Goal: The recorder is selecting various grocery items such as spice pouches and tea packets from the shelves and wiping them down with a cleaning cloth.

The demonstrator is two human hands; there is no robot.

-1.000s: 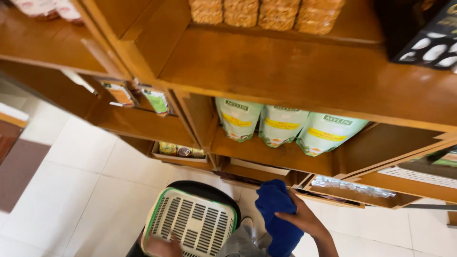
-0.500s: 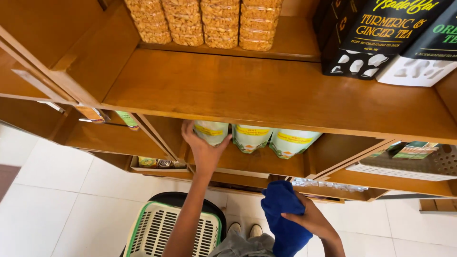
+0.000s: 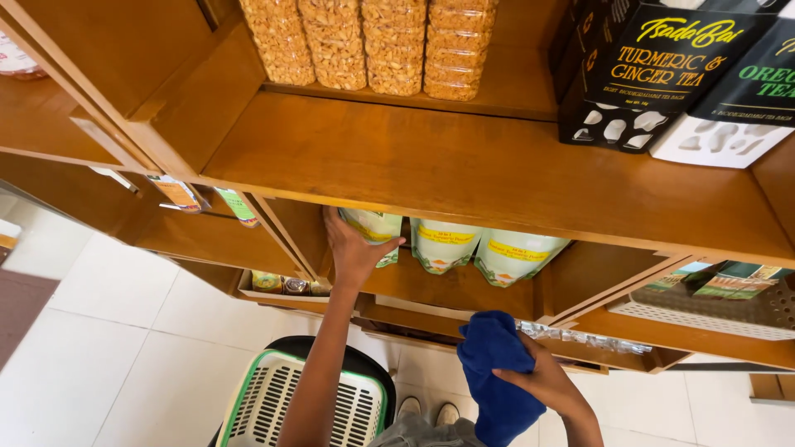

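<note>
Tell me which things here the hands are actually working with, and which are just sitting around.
In hand:
left hand gripping the leftmost white pouch
right hand holding the blue cloth

Just sitting:
two other white pouches
snack packs
black tea boxes
green basket
small jars

Wooden shelves (image 3: 464, 174) in tiers, warm brown, evenly lit. Floor (image 3: 108, 348) of pale square tiles; dark mat (image 3: 18, 310) at left edge.

White-green pouch (image 3: 374, 232) upright on shelf, blue cloth (image 3: 495, 377) bunched, hanging
</note>
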